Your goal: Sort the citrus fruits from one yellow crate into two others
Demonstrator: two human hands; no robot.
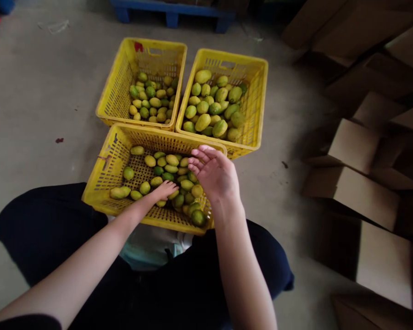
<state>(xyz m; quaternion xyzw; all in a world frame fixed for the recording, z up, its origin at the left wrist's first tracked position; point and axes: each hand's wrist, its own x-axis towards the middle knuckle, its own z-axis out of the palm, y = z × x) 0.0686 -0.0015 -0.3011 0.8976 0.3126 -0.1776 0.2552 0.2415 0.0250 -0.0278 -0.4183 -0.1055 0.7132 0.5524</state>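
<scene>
Green and yellow lemons lie loose in the near yellow crate, which stands between my knees. My left hand reaches down into this crate, palm down, its fingers stretched out over the lemons. A yellow-green lemon shows beside its fingertips; whether they touch cannot be made out. Over the right side of the same crate I hold up my right hand, its palm turned upward and its fingers loosely bent and apart. Nothing rests in that palm, and it hides part of the crate's far right corner.
Two more yellow crates stand just beyond: the far left crate and the far right crate, both partly filled with lemons. Open cardboard boxes crowd the floor at the right. A blue pallet lies at the back.
</scene>
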